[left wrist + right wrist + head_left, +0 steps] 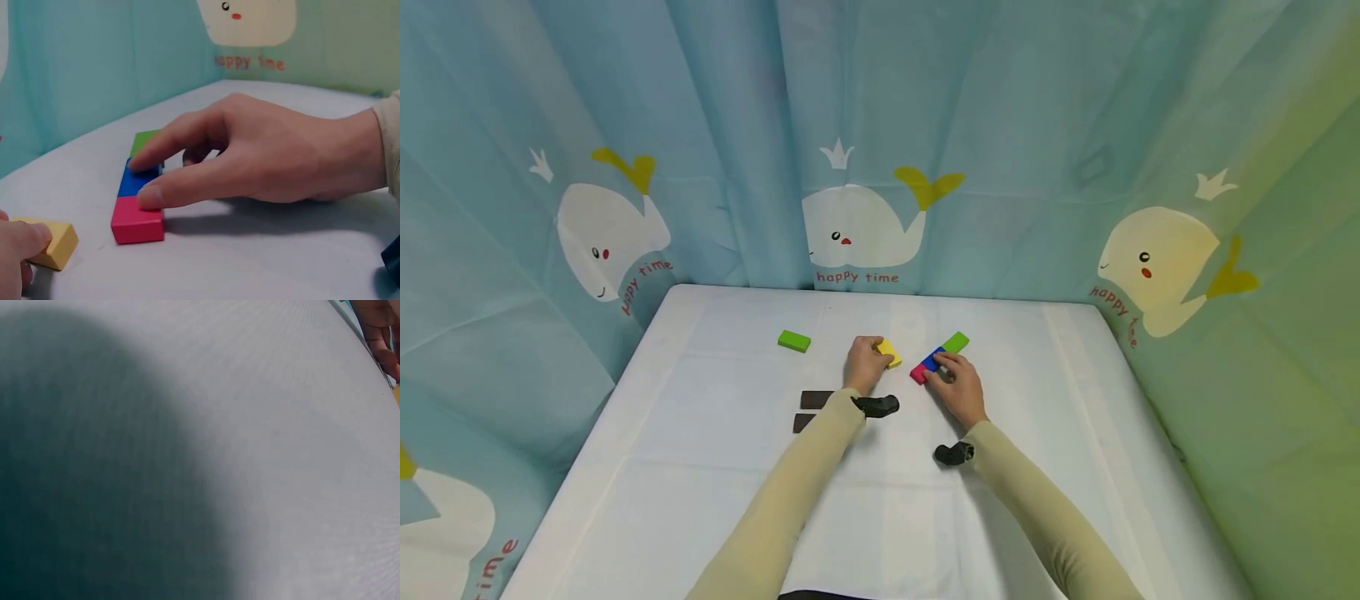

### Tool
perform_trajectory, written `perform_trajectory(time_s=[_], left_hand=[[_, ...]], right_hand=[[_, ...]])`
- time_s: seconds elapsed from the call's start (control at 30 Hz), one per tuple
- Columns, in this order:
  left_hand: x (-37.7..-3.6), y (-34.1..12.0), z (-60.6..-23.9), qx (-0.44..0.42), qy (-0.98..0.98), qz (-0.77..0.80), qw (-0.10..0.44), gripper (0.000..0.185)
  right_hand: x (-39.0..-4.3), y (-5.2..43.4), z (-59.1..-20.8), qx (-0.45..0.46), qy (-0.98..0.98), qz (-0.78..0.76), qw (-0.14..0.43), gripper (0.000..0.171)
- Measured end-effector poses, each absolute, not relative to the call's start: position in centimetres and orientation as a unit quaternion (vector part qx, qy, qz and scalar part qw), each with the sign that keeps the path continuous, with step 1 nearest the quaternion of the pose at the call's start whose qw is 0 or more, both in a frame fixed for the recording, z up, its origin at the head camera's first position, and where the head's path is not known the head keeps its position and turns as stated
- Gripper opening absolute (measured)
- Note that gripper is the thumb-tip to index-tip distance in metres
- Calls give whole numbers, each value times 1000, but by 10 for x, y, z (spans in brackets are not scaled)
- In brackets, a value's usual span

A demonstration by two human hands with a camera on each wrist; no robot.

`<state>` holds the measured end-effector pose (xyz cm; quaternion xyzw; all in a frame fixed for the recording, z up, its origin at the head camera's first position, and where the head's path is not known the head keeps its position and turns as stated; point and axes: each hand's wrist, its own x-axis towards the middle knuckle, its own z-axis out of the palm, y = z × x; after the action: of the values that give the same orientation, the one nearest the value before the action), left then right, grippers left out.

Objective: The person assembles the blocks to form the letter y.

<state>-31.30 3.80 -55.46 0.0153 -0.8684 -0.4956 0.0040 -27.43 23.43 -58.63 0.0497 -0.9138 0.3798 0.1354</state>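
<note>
Yellow block (890, 352): sits just above the middle of the head view, on the white table (700, 467). It looks small, rigid and light, with flat sides — probably easy to pinch across two opposite faces, little risk of slipping.
Left hand (867, 367): fingers curl over the yellow block's near edge and grip it; the forearm runs up from the lower centre of the frame, wrist low to the table.
Block row: a pink block (137, 220), a blue block (139, 180) and a green block (145, 141) lie touching end to end, slanting toward the upper right, just right of the yellow block.
Right hand (262, 156): lies palm down over the row, forefinger pressing the blue block, thumb against the pink block's edge — fingers nearly straight, steadying rather than clasping.
Handling of the row: likely stiff, smooth pieces that would slide apart if nudged sideways.
Elsewhere: a second green block (793, 340) left of centre; two dark brown blocks (811, 410) beside the left sleeve.
</note>
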Motion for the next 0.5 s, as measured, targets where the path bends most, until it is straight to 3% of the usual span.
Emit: perform_trajectory(time_s=[0.5], left_hand=[[-301,69,-553,19,-890,-453,43,38]], right_hand=[[-274,235,-587,55,-915,373,143,46]])
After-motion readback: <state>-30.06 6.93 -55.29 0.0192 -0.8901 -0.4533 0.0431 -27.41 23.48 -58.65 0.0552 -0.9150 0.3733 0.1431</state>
